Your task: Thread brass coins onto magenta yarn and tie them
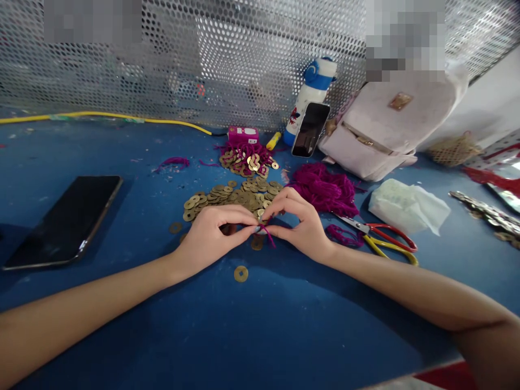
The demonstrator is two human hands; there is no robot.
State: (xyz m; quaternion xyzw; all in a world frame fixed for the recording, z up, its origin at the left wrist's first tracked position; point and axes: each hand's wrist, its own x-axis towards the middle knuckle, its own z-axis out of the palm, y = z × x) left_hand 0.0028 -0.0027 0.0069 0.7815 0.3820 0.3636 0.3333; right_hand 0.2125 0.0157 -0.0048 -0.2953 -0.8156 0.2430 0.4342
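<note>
My left hand [219, 232] and my right hand [299, 225] meet at the middle of the blue table, thumbs and forefingers pinched close together. Between their fingertips runs a short purple string [268, 236], its end hanging down. Whether a coin is also in the pinch is hidden by the fingers. Just behind my hands spreads a heap of brass coins with square holes [221, 194]. One loose coin [241, 274] lies nearer to me, below the left hand. Purple yarn [323, 187] is piled behind my right hand.
Scissors with red and yellow handles [379, 238] lie right of my right hand, beside a white packet [406, 205]. A tablet [67, 222] rests at left. Farther back are coins tied with purple string [246, 157], a propped phone [311, 130], a bottle [311, 97] and a backpack [390, 119].
</note>
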